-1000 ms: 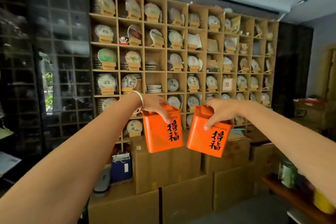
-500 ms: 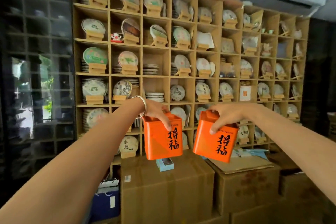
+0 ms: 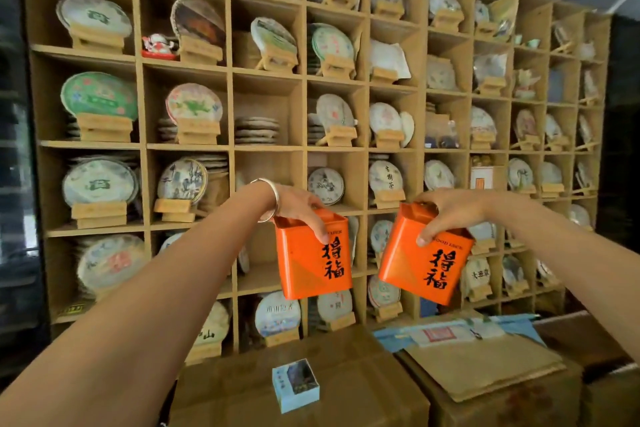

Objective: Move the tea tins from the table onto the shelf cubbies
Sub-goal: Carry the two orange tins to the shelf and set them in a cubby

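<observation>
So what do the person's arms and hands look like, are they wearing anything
Both forearms are bare, with no sleeves or gloves in view. The left hand has a plain silver bangle around its wrist. The right hand shows no jewellery, watch or markings.

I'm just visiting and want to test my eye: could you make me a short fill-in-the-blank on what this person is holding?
1. Each hand grips one ____-coloured tea tin.
2. The bracelet sits on the ____ wrist.
3. The left tin and right tin carry ____ lettering.
4. The small blue box lies on a ____ carton.

Missing words: orange; left; black; cardboard
</observation>
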